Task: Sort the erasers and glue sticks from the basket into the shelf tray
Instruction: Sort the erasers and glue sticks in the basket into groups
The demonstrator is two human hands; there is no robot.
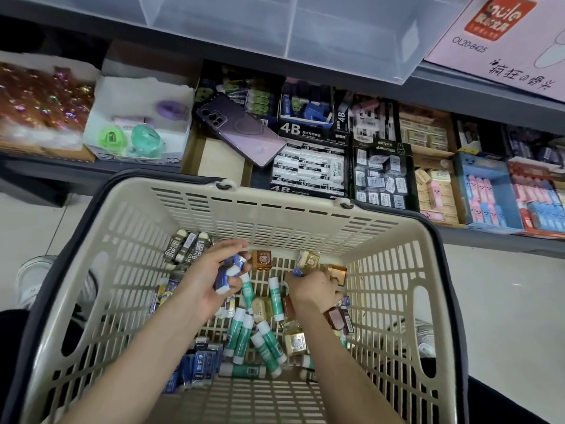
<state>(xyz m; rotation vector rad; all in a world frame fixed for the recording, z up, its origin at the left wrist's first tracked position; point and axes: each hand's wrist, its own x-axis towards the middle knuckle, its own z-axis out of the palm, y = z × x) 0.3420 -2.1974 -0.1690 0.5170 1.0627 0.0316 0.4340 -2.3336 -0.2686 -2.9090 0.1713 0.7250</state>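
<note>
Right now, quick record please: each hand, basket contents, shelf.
left hand: grips blue erasers, inside the basket
right hand: fingers down in the pile; grip unclear
basket: glue sticks, 2B erasers, gold cubes, all loose
shelf: 4B eraser box; phone lying across boxes
clear tray: one level up, top of frame

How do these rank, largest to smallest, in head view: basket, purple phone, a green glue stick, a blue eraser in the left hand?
1. basket
2. purple phone
3. green glue stick and blue eraser: not ranked; the left hand partly hides it.
</note>
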